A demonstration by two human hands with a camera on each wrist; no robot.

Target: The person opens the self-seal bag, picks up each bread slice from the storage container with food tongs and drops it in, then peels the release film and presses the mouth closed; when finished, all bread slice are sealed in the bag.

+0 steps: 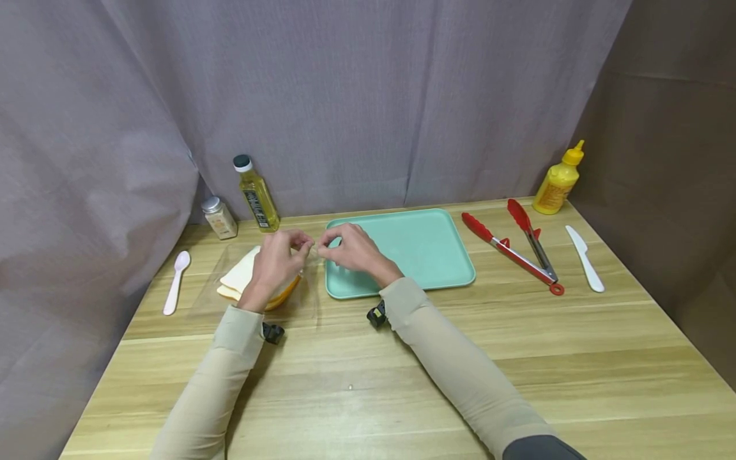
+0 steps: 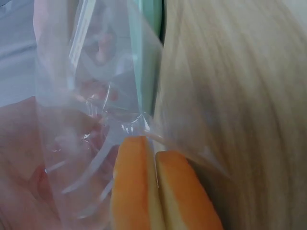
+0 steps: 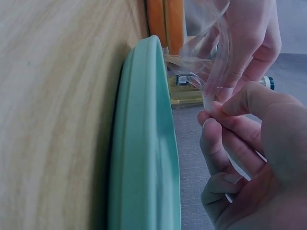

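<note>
Slices of bread (image 1: 241, 271) with orange-brown crusts lie inside a clear plastic bag (image 2: 62, 129) on the left of the table. My left hand (image 1: 277, 259) reaches over the bread and pinches the bag's gathered end between thumb and fingertips. From the other side, my right hand (image 1: 358, 250) pinches the same end, close to the left fingertips and above the tray's left edge. In the right wrist view, a narrow strip of plastic runs into the right hand's (image 3: 268, 148) pinch. Two crusts (image 2: 129, 182) show side by side through the film in the left wrist view.
A mint-green tray (image 1: 420, 246) sits at centre. Behind the bread stand an oil bottle (image 1: 259, 199) and a seasoning jar (image 1: 220, 218); a pale spoon (image 1: 177, 281) lies left. On the right are red tongs (image 1: 512, 252), a white knife (image 1: 585, 259) and a yellow squeeze bottle (image 1: 556, 185).
</note>
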